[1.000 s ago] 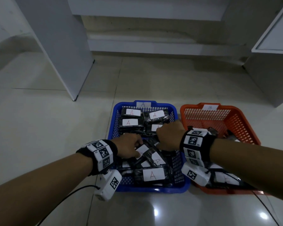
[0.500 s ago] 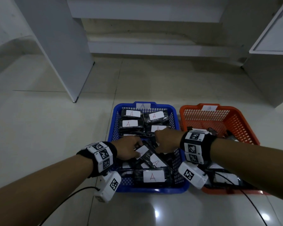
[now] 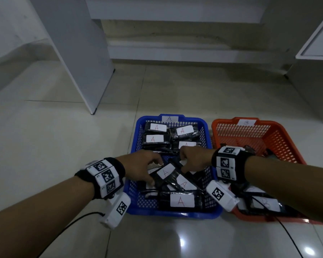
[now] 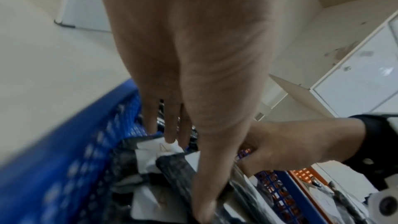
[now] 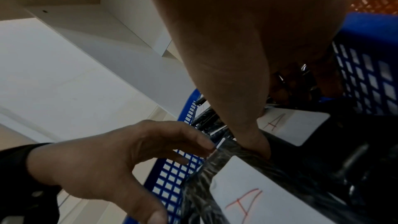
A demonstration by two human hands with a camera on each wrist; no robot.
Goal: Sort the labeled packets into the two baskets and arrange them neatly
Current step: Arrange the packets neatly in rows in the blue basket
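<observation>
A blue basket (image 3: 172,214) tagged A holds several black packets with white A labels; those at its far end lie in neat rows, the nearer ones are jumbled. One tilted A packet (image 3: 165,171) lies on top in the middle. My left hand (image 3: 153,170) grips its left end, thumb on the near edge. My right hand (image 3: 186,162) holds its far right end, with the thumb (image 5: 258,147) pressing on the wrap. The orange basket (image 3: 225,121) tagged B stands to the right, with B packets (image 3: 267,203) at its near end, partly hidden by my right forearm.
The baskets stand side by side on a glossy tiled floor. A white upright panel (image 3: 78,53) rises at the back left, a white cabinet (image 3: 315,81) at the right, and a low step (image 3: 175,54) behind. A black cable (image 3: 69,222) trails from my left wrist.
My right hand has sunk lower into the blue basket, onto the tilted packet's far end. My left hand has barely moved.
</observation>
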